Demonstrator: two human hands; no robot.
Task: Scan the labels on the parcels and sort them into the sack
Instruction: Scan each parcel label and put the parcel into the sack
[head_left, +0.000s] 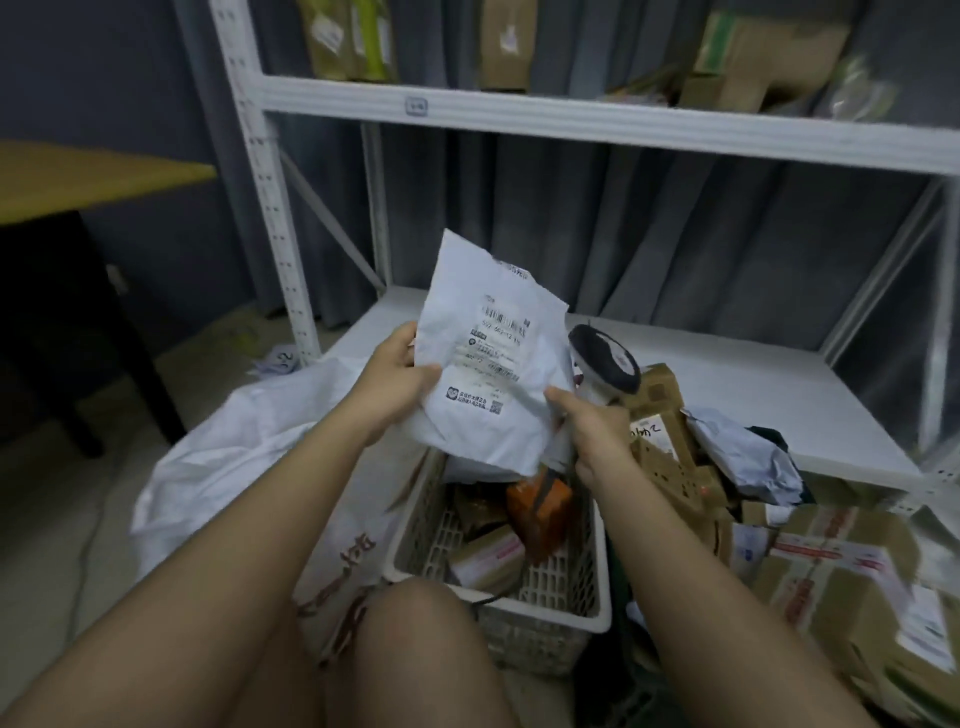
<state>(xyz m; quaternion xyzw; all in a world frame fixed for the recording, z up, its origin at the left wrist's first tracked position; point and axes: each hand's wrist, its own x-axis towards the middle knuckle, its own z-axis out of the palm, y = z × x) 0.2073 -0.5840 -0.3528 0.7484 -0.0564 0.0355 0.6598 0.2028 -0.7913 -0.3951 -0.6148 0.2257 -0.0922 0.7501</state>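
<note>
My left hand (400, 371) grips the left edge of a white plastic mailer parcel (493, 364) and holds it upright above the basket, its printed barcode label facing me. My right hand (592, 426) is curled round the handle of a scanner (605, 364), whose black and white head sits just right of the parcel; its forefinger touches the parcel's lower right edge. The white woven sack (234, 447) lies open on the floor to the left, below my left arm.
A white slatted basket (582, 603) in front of my knee holds an orange parcel (540, 512) and small boxes. Cardboard boxes (841, 582) and a grey mailer (743, 462) are piled at right by the white shelf (753, 384). A yellow-topped table (78, 176) stands at left.
</note>
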